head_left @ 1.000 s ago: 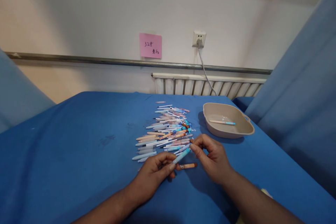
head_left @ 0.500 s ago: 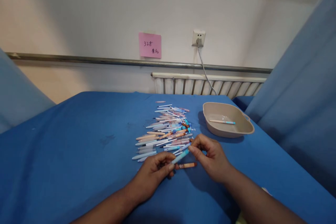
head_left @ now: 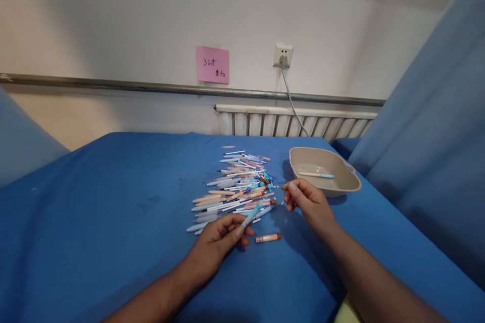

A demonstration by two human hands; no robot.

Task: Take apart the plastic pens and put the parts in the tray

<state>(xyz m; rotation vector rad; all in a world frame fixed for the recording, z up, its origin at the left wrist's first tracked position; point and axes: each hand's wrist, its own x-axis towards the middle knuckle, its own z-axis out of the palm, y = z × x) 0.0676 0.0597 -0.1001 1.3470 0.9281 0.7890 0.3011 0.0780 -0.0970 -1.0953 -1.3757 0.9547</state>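
My left hand [head_left: 223, 237] is closed around a light blue pen barrel [head_left: 251, 215], which slants up to the right with its turquoise end free. My right hand [head_left: 308, 207] is raised to the right of it, thumb and fingers pinched together. A tiny white bit shows by those fingertips; whether it is held or lies on the cloth I cannot tell. Just beyond my left fingers lies a short orange pen barrel [head_left: 268, 238] with a brown end. Behind both hands spreads a pile of pen parts [head_left: 231, 194]: barrels, white refills and small coloured pieces.
A beige plastic basin [head_left: 350, 181] stands at the right, with one cream and turquoise pen [head_left: 317, 175] inside. Blue cloth [head_left: 94, 212] covers the table. At the back are a radiator [head_left: 261, 123], a wall socket [head_left: 283, 55] with a cord, and blue curtains [head_left: 428, 96] at the sides.
My right hand has come away from the light blue barrel, moving right and slightly up. The left hand keeps the barrel, now tilted more steeply. The view has shifted slightly.
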